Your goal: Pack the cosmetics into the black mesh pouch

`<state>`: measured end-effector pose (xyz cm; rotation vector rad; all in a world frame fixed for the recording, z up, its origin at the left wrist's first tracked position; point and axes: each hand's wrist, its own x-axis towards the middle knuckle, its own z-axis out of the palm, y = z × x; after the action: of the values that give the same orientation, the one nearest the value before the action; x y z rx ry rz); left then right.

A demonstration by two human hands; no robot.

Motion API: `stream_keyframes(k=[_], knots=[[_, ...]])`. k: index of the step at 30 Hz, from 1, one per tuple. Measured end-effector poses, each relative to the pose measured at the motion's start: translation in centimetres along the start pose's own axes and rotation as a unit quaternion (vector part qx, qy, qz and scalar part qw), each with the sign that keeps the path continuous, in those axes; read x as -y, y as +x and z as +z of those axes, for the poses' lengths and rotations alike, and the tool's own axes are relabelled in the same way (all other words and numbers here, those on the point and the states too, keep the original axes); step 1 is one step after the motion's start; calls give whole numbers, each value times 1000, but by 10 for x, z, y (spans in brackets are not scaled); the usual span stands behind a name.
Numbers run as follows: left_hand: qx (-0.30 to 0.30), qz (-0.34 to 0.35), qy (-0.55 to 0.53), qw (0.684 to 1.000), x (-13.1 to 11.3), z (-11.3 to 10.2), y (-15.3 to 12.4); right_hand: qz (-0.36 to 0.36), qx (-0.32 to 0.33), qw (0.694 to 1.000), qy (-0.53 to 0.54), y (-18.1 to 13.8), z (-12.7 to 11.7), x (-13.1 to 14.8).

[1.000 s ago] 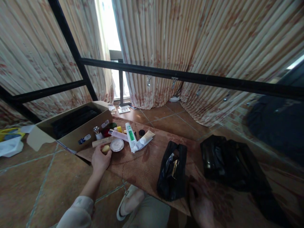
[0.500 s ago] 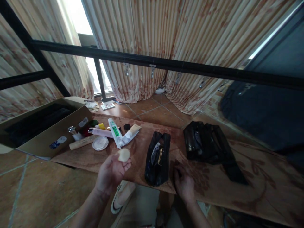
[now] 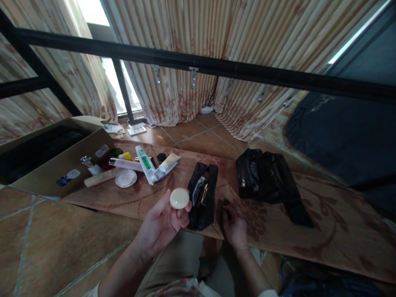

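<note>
My left hand [image 3: 165, 220] pinches a round, flat, cream-coloured compact [image 3: 179, 198] between thumb and fingers, raised in front of the near left side of an open black pouch [image 3: 212, 185]. Inside the pouch are a pale crumpled item [image 3: 198, 189] and a gold-edged item [image 3: 204, 194]. My right hand [image 3: 234, 225] rests on the patterned cloth [image 3: 173, 198] just right of the pouch, its fingers curled in with nothing visible in them. Left of the pouch lie a white and green tube [image 3: 144, 164], a beige tube [image 3: 169, 162] and a clear round case [image 3: 126, 178].
An open cardboard box [image 3: 78, 159] with dark contents stands at the left. Several cosmetics, including a pink bottle [image 3: 126, 164], lie beside it. At the right sits a black bag [image 3: 266, 175] with a strap. A dark metal rail [image 3: 173, 60] crosses before the curtains [image 3: 192, 24].
My left hand has moved right with the compact, close to the black pouch, and tilted its face toward me. My right hand stays beside the pouch. The camera view has shifted slightly.
</note>
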<state>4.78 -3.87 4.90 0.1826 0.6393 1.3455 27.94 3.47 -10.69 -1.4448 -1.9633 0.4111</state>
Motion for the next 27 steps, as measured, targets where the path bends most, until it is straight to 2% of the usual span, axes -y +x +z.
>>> stream_keyframes(k=[4, 6, 8, 11, 15, 17, 21, 24, 27], knots=[[-7, -4, 45, 999, 2, 0, 1, 1, -3, 1000, 2, 0, -1, 2], [-31, 42, 113, 992, 1, -3, 2, 1, -3, 1000, 6, 1, -2, 3], [-62, 120, 217, 967, -3, -7, 5, 2, -3, 1000, 9, 1, -3, 4], [-95, 223, 403, 883, -10, -9, 7, 6, 3, 1000, 8, 1, -3, 5], [-81, 302, 616, 723, -14, -1, 8, 14, 12, 1000, 4, 1, -3, 5], [-49, 314, 686, 654, -13, 6, 8, 13, 12, 1000, -1, 1, -3, 3], [24, 283, 795, 536, -10, 14, 11, 2, 1, 1000, -10, 1, -1, 2], [74, 260, 840, 471, -8, 13, 16, 1, -3, 1000, -8, 1, -1, 1], [104, 244, 857, 442, -7, 11, 20, 7, -2, 1000, 0, 1, -1, 1]])
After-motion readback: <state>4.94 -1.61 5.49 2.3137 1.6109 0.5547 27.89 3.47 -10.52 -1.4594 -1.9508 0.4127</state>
